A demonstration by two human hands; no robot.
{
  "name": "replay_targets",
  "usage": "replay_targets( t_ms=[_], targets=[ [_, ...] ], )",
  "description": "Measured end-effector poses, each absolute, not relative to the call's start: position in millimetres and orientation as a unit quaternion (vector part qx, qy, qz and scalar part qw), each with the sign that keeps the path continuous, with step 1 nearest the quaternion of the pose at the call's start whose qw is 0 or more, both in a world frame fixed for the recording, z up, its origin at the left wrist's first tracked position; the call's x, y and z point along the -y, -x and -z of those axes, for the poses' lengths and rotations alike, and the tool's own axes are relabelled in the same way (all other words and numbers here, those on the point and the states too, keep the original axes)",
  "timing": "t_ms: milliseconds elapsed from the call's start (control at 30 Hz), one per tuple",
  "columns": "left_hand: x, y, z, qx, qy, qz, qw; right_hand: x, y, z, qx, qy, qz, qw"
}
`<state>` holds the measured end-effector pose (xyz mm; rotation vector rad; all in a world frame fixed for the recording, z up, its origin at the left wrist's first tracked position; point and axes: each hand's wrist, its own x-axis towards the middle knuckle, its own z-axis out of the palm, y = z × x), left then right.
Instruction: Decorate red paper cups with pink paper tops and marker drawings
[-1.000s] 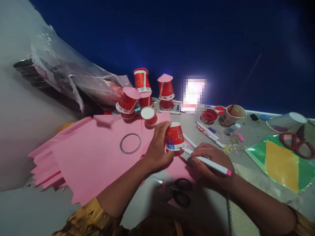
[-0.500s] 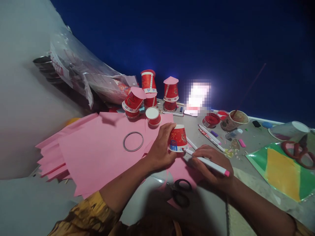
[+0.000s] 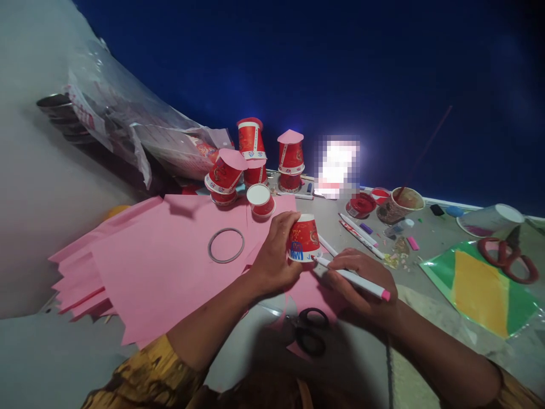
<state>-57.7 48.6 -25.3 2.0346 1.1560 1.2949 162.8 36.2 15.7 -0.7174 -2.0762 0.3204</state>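
A red paper cup [image 3: 305, 234] is held upside down in the middle of the scene by the left hand [image 3: 272, 261]. The fingers of this hand are closed on the left side of the cup, and the thumb is placed low, close to the rim. Blue marks [image 3: 296, 251] are seen on the lower part of the cup. A white marker [image 3: 360, 280] with a pink end is gripped by the closed fingers of the right hand [image 3: 378, 270]. Its tip is pointed at the white rim; whether the rim is touched cannot be told with certainty.

On the left of the grey table [image 3: 327, 216], pink sheets [image 3: 162, 272] are spread, and a grey ring [image 3: 226, 262] is laid upon them. At their far edge a smaller-looking cup [image 3: 259, 200] is placed with its white round face up. Farther, stacked red cups [image 3: 292, 154] are seen, topped with paper. Dark scissors [image 3: 301, 328] are laid on the near side, below the hands. On the right, other markers [image 3: 356, 228] and a red tub [image 3: 360, 208] are placed, and red-handled scissors [image 3: 506, 262] are rested on a green and yellow packet [image 3: 481, 295].
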Motion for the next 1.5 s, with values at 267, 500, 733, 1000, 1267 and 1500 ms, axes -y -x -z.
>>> replay_targets(
  t_ms=[267, 500, 733, 1000, 1267, 1500],
  targets=[
    [-48.3, 57.5, 23.2, -0.418, -0.743, -0.471, 0.226, -36.0, -162.1, -17.7, 0.841, 0.293, -0.114, 0.440],
    [-48.3, 58.0, 23.2, -0.421, -0.746, -0.467, 0.218, -35.3, -160.6, -17.4, 0.833, 0.296, -0.121, 0.452],
    [-48.2, 57.9, 23.8, -0.420, -0.750, -0.463, 0.216, -34.2, -162.3, -19.4, 0.825, 0.314, -0.131, 0.450],
    [-47.7, 57.8, 21.1, -0.440, -0.741, -0.460, 0.214, -32.4, -161.8, -18.0, 0.808, 0.324, -0.139, 0.472],
    [-46.2, 56.4, 19.8, -0.443, -0.753, -0.437, 0.213, -34.1, -163.1, -17.8, 0.841, 0.302, -0.143, 0.426],
    [-45.8, 55.9, 19.5, -0.440, -0.758, -0.432, 0.211, -34.0, -160.2, -11.4, 0.839, 0.289, -0.138, 0.440]
  ],
)
